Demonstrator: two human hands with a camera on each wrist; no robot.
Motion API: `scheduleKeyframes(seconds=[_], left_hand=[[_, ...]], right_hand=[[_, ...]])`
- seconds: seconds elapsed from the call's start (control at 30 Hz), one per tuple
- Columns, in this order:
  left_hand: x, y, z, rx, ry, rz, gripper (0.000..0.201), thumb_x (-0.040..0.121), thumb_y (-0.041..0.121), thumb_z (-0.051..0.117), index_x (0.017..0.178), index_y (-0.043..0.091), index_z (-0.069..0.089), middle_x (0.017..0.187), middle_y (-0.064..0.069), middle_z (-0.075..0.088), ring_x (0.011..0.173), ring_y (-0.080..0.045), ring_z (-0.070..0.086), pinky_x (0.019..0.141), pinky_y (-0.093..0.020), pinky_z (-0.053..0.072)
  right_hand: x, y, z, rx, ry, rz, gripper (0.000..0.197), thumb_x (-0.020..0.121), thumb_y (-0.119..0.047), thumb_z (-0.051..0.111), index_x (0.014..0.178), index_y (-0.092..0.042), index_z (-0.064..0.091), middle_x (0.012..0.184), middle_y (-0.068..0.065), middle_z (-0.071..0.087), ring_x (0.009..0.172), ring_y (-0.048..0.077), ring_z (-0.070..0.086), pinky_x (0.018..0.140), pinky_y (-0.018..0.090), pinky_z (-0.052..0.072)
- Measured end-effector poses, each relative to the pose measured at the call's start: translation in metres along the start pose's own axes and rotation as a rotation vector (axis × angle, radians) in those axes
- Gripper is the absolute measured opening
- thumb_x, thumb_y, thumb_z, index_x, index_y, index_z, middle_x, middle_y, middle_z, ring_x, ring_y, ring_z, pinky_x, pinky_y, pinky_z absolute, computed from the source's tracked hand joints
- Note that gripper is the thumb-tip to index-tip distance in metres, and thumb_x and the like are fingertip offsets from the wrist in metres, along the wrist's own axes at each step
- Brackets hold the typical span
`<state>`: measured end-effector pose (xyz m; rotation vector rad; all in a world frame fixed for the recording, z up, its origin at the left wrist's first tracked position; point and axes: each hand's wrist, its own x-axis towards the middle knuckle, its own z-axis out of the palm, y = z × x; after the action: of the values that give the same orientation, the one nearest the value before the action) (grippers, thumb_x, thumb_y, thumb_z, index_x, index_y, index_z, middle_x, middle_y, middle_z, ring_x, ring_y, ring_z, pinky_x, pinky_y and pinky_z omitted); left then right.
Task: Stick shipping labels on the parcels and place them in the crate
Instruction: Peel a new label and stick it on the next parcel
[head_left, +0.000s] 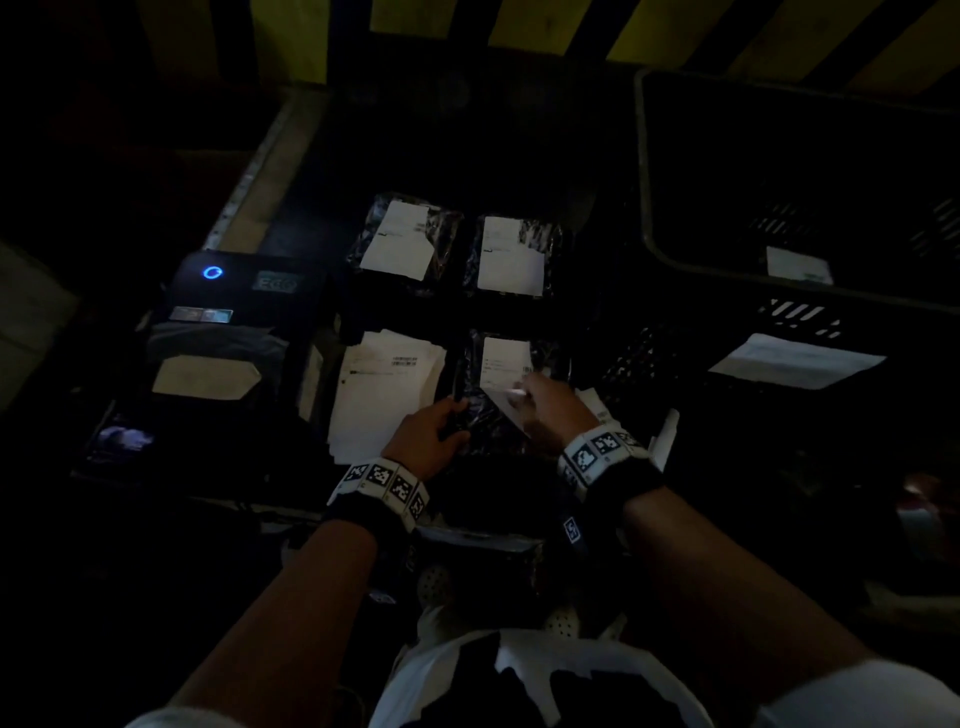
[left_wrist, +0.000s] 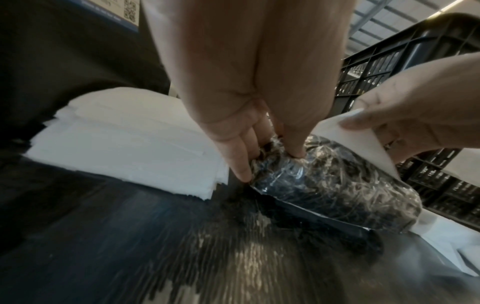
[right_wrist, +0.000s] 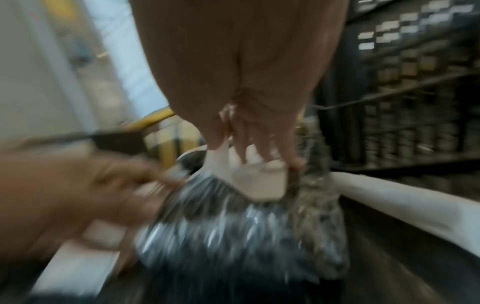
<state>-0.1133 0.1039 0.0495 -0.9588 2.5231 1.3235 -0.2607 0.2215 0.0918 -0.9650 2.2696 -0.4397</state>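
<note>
The left hand (head_left: 431, 434) is reaching down to the near-left edge of a black wrapped parcel (head_left: 493, 415) on the bench (head_left: 291, 156), its thumb pressing on top and its fingers (left_wrist: 240, 164) curling against the parcel's side, so it is holding the parcel in place. The right hand (head_left: 550, 402) is hovering over the same parcel, its thumb and fingers pinching the lifted near corner of a white label (head_left: 506, 364); the far part of the label is lying flat on the parcel. In the right wrist view the scene is blurring heavily, but the pinch on the white corner is still showing.

Two more parcels (head_left: 511, 254) are lying side by side farther back on the bench, each wearing a white label on top. A stack of white sheets (head_left: 384, 395) is sitting just left of the held parcel, nearly touching it. A black crate (head_left: 649, 208) is standing to the right; one white label is showing deep inside it, though what it is stuck to is too dark to tell. Another white sheet (head_left: 795, 361) is lying on dark lattice below that crate's near rim.

At the left a dark printer (head_left: 228, 312) is glowing with a blue ring light. The head view is coming out very dark. Yellow and black stripes (head_left: 623, 26) are running along the far edge of the scene.
</note>
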Motion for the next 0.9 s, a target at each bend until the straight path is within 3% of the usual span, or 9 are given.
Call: scheduleKeyframes(seconds=[0.07, 0.17, 0.23, 0.4, 0.5, 0.63, 0.73, 0.8, 0.9], left_hand=[[-0.001, 0.001, -0.001, 0.020, -0.003, 0.009, 0.053, 0.092, 0.025, 0.056, 0.142, 0.021, 0.038, 0.153, -0.006, 0.029, 0.135, -0.022, 0.040, 0.106, -0.023, 0.032], [-0.002, 0.003, -0.001, 0.063, 0.008, 0.014, 0.053, 0.093, 0.026, 0.055, 0.142, 0.021, 0.037, 0.153, -0.005, 0.029, 0.136, -0.021, 0.037, 0.106, -0.021, 0.029], [-0.003, 0.006, -0.002, 0.062, 0.011, 0.022, 0.053, 0.092, 0.025, 0.056, 0.142, 0.018, 0.038, 0.152, -0.006, 0.031, 0.136, -0.022, 0.038, 0.107, -0.021, 0.029], [-0.001, 0.019, -0.001, 0.013, 0.075, 0.073, 0.044, 0.089, 0.022, 0.057, 0.131, 0.012, 0.048, 0.128, -0.011, 0.056, 0.117, -0.028, 0.055, 0.089, -0.022, 0.042], [0.013, 0.031, 0.006, 0.005, 0.082, 0.101, 0.060, 0.091, 0.032, 0.054, 0.144, 0.020, 0.029, 0.149, -0.009, 0.034, 0.134, -0.028, 0.039, 0.108, -0.039, 0.037], [0.023, 0.036, 0.017, 0.154, -0.063, 0.063, 0.085, 0.093, 0.034, 0.053, 0.149, 0.012, -0.006, 0.157, -0.009, -0.015, 0.147, -0.025, -0.007, 0.119, -0.036, 0.013], [0.028, 0.031, 0.018, 0.184, -0.084, 0.069, 0.088, 0.092, 0.035, 0.053, 0.147, 0.011, -0.011, 0.156, -0.008, -0.020, 0.146, -0.023, -0.011, 0.117, -0.033, 0.017], [0.030, 0.031, 0.018, 0.187, -0.082, 0.059, 0.088, 0.092, 0.036, 0.053, 0.148, 0.012, -0.010, 0.156, -0.007, -0.020, 0.146, -0.022, -0.010, 0.115, -0.032, 0.019], [0.030, 0.032, 0.018, 0.190, -0.068, 0.056, 0.088, 0.092, 0.035, 0.054, 0.148, 0.012, -0.009, 0.156, -0.006, -0.019, 0.147, -0.021, -0.007, 0.115, -0.030, 0.020]], right_hand=[[0.000, 0.007, -0.011, 0.095, 0.029, 0.041, 0.030, 0.099, -0.026, 0.044, 0.109, 0.001, 0.054, 0.109, 0.023, 0.061, 0.104, 0.034, 0.058, 0.072, 0.029, 0.039], [0.000, 0.016, -0.015, 0.178, 0.072, 0.093, 0.024, 0.097, -0.030, 0.048, 0.090, -0.007, 0.051, 0.081, 0.012, 0.056, 0.086, 0.026, 0.057, 0.068, 0.025, 0.032], [-0.001, 0.018, -0.013, 0.201, 0.087, 0.080, 0.026, 0.097, -0.029, 0.048, 0.095, -0.004, 0.055, 0.089, 0.017, 0.060, 0.086, 0.025, 0.056, 0.068, 0.026, 0.033], [-0.005, 0.013, -0.015, 0.228, 0.054, 0.038, 0.035, 0.099, -0.027, 0.045, 0.126, -0.007, 0.054, 0.125, 0.015, 0.061, 0.114, 0.029, 0.057, 0.082, 0.026, 0.040], [-0.007, 0.010, -0.017, 0.142, 0.001, 0.005, 0.040, 0.101, -0.027, 0.039, 0.134, -0.008, 0.050, 0.135, 0.016, 0.055, 0.123, 0.030, 0.052, 0.094, 0.028, 0.040], [-0.014, 0.007, -0.020, 0.071, 0.000, -0.041, 0.035, 0.102, -0.021, 0.039, 0.117, 0.001, 0.061, 0.120, 0.024, 0.062, 0.110, 0.034, 0.058, 0.079, 0.031, 0.035], [-0.015, 0.006, -0.019, 0.078, 0.006, -0.044, 0.033, 0.101, -0.017, 0.041, 0.110, 0.004, 0.064, 0.115, 0.025, 0.063, 0.107, 0.035, 0.059, 0.083, 0.033, 0.036], [-0.015, 0.005, -0.016, 0.107, 0.056, -0.042, 0.036, 0.102, -0.021, 0.038, 0.092, 0.002, 0.063, 0.103, 0.026, 0.064, 0.097, 0.036, 0.060, 0.074, 0.035, 0.038], [-0.017, -0.003, -0.013, 0.072, 0.074, -0.098, 0.036, 0.102, -0.027, 0.034, 0.075, -0.008, 0.049, 0.091, 0.027, 0.062, 0.085, 0.035, 0.059, 0.062, 0.030, 0.025]])
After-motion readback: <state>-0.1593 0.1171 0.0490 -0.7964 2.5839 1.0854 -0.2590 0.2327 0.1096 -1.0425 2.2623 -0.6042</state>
